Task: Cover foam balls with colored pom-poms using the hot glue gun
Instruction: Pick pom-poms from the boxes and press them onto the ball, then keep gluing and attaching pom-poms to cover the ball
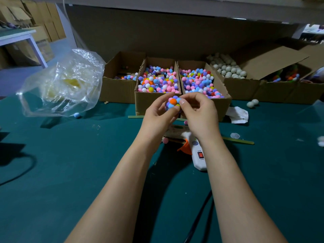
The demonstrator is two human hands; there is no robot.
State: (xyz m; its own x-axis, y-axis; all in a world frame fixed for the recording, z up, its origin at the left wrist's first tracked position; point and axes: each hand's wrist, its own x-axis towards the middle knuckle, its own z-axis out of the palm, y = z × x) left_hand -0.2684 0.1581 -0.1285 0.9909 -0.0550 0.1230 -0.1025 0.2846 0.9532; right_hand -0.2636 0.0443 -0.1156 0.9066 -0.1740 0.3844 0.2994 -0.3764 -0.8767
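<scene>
Foam ball (172, 103): held up above the table (70, 163), just in front of the near wall of the middle pom-pom box (140, 100). The visible face was fully covered in pom-poms (orange, blue, purple, pink, yellow). Its far side was hidden.

Left hand (157, 114): fingers (163, 101) curled round the ball from the left, thumb under its near edge. Right hand (198, 113): fingers curled, thumb tip (182, 102) and forefinger pinching at the ball's right side. I could not tell whether a loose pom-pom sat under the thumb.

Key relation: the ball sat between the two hands, carried mainly by the left, and being round it had no long axis to align.

Glue gun (197, 153): flat on the table, directly beneath the right wrist, handle running near to far, nozzle end partly hidden. Judged the right hand nearer for the next pickup.

Right pom-pom box (217, 81) was full. A box of bare foam balls (228, 69) stood far right, a crumpled plastic bag (61, 83) far left.
</scene>
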